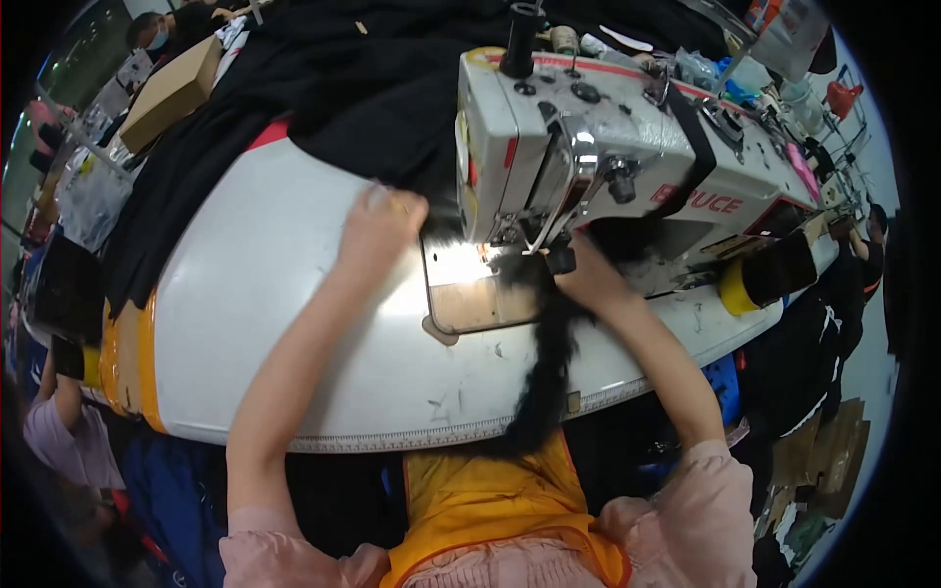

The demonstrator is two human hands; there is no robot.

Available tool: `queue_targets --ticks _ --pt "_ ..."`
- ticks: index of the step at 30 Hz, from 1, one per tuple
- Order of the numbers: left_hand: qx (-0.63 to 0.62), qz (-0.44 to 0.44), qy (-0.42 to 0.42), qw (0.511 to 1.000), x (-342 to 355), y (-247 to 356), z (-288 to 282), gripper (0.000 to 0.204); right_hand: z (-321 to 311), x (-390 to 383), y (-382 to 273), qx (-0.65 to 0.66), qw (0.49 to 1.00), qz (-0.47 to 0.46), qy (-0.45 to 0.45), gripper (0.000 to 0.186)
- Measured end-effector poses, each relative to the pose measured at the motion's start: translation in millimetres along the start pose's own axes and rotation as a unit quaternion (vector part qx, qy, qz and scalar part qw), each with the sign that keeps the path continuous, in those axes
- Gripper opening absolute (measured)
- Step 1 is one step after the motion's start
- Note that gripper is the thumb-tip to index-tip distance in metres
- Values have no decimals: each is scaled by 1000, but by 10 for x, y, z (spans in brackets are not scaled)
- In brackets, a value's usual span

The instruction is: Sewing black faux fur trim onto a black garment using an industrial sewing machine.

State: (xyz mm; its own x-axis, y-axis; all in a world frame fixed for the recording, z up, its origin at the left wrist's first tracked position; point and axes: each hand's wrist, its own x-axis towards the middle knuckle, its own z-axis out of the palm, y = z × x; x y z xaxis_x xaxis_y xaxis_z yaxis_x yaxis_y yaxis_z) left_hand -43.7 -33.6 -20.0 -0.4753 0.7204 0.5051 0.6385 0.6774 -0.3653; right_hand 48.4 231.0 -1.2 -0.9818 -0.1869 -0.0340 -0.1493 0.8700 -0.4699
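Note:
A white sewing machine (637, 167) stands at the right of the white worktable (255, 333), its lamp lighting the needle plate (480, 304). My left hand (382, 225) is left of the needle, fingers curled at the edge of black fabric (382, 127); what they grip is blurred. My right hand (588, 274) is just right of the needle, against a long strip of black furry material (539, 382) that runs down over the front edge. Its fingers are mostly hidden behind the material and machine parts.
A cardboard box (172, 93) lies at back left. Yellow-and-black containers (735, 284) sit at both sides of the table. Bags and small items clutter the back right. Co-workers appear at upper left (157, 34), lower left (69, 436) and far right (867, 250).

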Motion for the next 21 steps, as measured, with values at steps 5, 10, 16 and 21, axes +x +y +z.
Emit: queue_targets --ticks 5,10,16,21 --pt "102 -61 -13 993 -258 -1554 262 8 23 238 887 -573 747 -239 240 26" --pt "327 -203 -247 889 -1884 -3308 -705 17 -45 992 907 -428 829 -240 267 27" --pt "14 -230 -2 973 -1369 -2452 -1056 33 530 1039 1047 -166 930 -237 228 29" --pt "-343 -152 -172 911 -713 -294 -899 49 662 794 1636 48 963 -203 171 32"
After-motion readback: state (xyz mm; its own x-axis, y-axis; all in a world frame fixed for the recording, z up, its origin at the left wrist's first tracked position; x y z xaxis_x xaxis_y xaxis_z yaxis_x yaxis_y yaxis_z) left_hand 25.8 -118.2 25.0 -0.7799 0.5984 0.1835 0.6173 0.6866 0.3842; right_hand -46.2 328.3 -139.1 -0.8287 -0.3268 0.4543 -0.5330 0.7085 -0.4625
